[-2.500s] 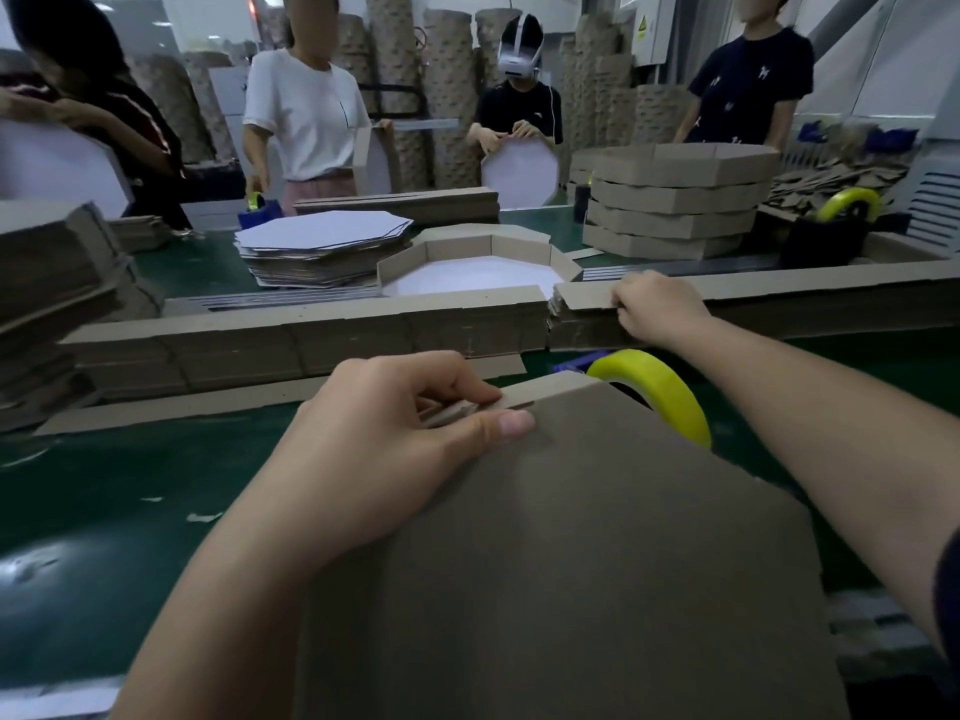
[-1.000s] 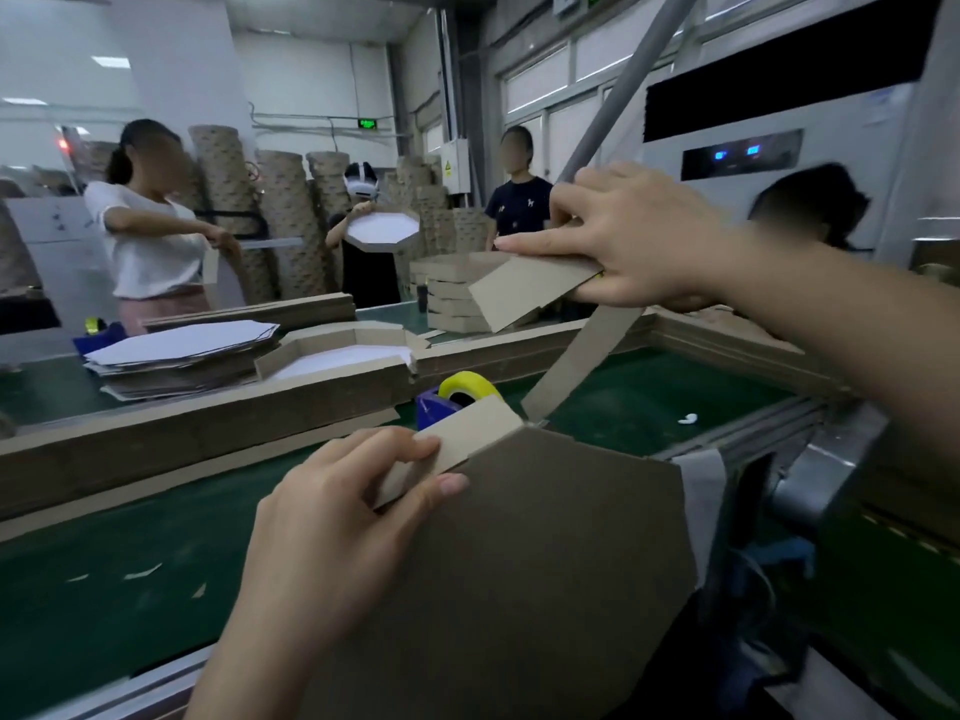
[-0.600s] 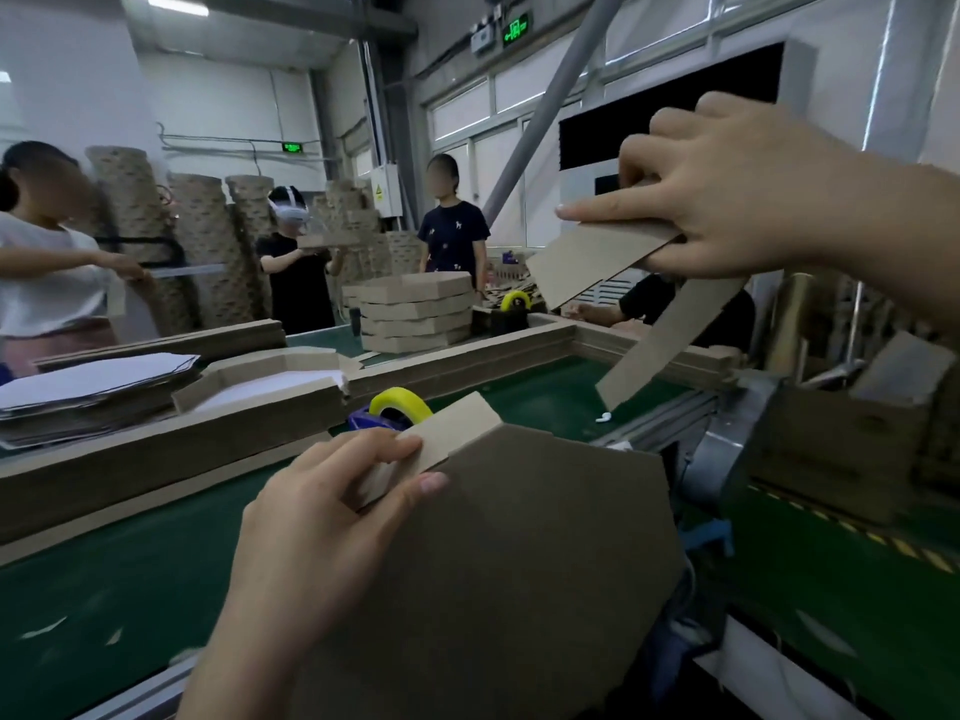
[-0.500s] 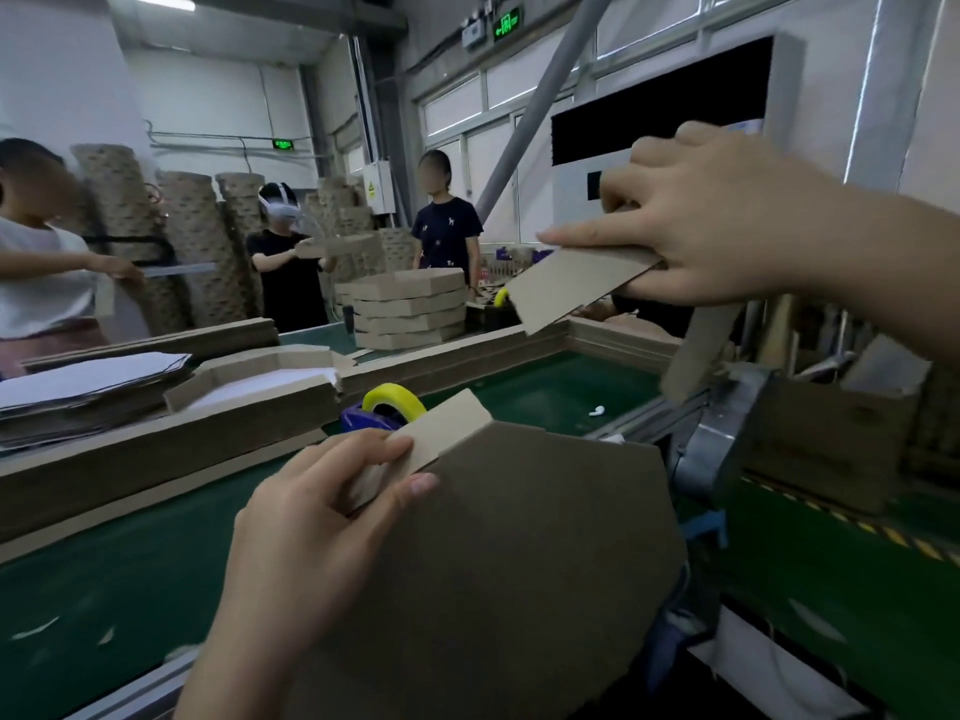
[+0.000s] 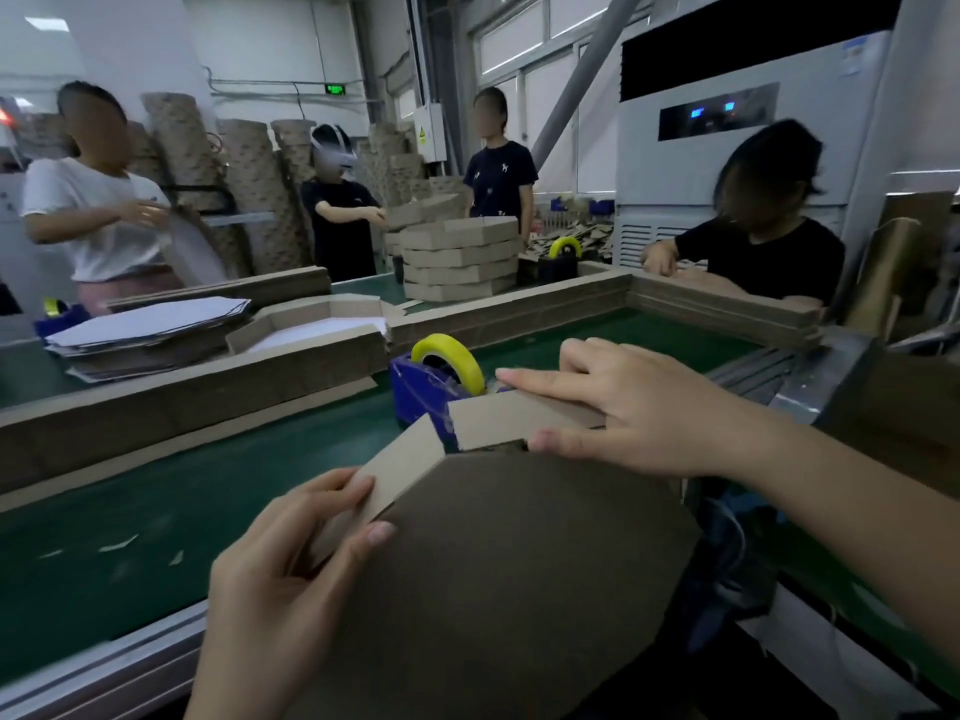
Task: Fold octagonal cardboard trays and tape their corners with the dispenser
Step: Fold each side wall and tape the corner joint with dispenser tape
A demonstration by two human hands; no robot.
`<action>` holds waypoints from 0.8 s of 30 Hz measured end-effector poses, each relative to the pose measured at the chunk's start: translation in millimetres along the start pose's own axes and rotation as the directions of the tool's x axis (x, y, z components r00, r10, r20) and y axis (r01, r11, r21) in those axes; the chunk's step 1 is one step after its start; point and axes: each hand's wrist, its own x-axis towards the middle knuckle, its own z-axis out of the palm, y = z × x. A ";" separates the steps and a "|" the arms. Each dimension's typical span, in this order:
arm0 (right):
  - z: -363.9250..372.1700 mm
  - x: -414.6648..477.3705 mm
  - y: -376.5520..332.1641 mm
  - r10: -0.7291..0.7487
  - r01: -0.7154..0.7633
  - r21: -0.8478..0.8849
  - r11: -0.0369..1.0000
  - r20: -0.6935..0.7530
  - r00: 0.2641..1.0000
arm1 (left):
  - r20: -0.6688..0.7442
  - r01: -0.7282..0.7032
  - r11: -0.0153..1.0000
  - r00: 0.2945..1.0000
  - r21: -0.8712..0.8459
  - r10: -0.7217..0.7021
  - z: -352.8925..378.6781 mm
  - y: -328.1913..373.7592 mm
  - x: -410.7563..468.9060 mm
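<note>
I hold a brown octagonal cardboard tray (image 5: 498, 574) tilted toward me, its brown underside facing the camera. My left hand (image 5: 280, 579) pinches a folded side flap (image 5: 395, 465) at the tray's upper left edge. My right hand (image 5: 639, 407) holds a cardboard strip (image 5: 511, 415) against the tray's top edge, index finger stretched along it and thumb under it. Just behind stands the blue tape dispenser (image 5: 421, 392) with its yellow tape roll (image 5: 449, 358) on the green belt.
The green conveyor belt (image 5: 156, 491) is lined by long stacked cardboard strips (image 5: 197, 387). Beyond lie a pile of flat white blanks (image 5: 150, 324), a folded tray (image 5: 322, 324) and stacked finished trays (image 5: 460, 262). Several people work around the belt. A white cabinet unit (image 5: 737, 148) stands right.
My right hand has come down from head height with the cardboard strip and laid it against the tray's top edge beside the dispenser. The left hand keeps its pinch on the flap.
</note>
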 end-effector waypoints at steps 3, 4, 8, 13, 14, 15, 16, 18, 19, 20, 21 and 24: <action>14.8 10.0 -7.8 -0.049 0.047 0.053 0.997 0.031 0.998 | -0.013 0.034 0.999 0.999 0.027 -0.033 -6.1 -13.5 -9.0; 18.8 13.4 -10.6 -0.061 0.058 0.066 0.996 0.041 0.997 | -0.015 0.040 0.999 0.999 0.028 -0.039 -8.4 -16.5 -11.3; 34.3 25.6 -24.9 -0.139 0.130 0.102 0.986 0.086 0.987 | 0.018 0.079 0.997 0.997 0.023 -0.079 -21.0 -20.6 -18.6; 43.3 38.3 -39.5 -0.183 0.172 0.125 0.977 0.088 0.979 | 0.111 0.048 0.986 0.992 0.158 -0.066 -35.5 -15.3 -5.9; 44.7 41.1 -43.0 -0.195 0.182 0.129 0.975 0.092 0.977 | 0.144 0.012 0.987 0.989 0.162 -0.035 -33.7 -12.5 0.1; 46.2 44.1 -47.5 -0.208 0.194 0.134 0.972 0.098 0.973 | 0.179 -0.024 0.988 0.984 0.151 -0.003 -30.4 -9.7 6.2; 47.8 46.8 -52.1 -0.220 0.205 0.143 0.968 0.101 0.970 | 0.213 -0.061 0.987 0.977 0.147 0.029 -26.5 -7.7 11.9; 51.2 51.3 -59.3 -0.231 0.210 0.186 0.960 0.097 0.968 | 0.270 -0.125 0.977 0.960 0.171 0.076 -19.8 -6.1 21.4; 52.2 53.9 -60.9 -0.228 0.201 0.226 0.953 0.097 0.969 | 0.285 -0.137 0.973 0.955 0.184 0.080 -18.5 -7.4 24.5; 52.5 56.5 -60.6 -0.213 0.174 0.293 0.940 0.106 0.971 | 0.293 -0.135 0.973 0.953 0.189 0.076 -18.2 -9.3 26.4; 52.0 59.2 -58.2 -0.189 0.127 0.388 0.913 0.125 0.974 | 0.293 -0.130 0.973 0.953 0.189 0.070 -18.3 -11.3 27.5; 50.3 68.8 -39.9 -0.117 -0.049 0.630 0.775 0.219 0.969 | 0.280 -0.109 0.976 0.958 0.188 0.053 -19.2 -17.4 27.6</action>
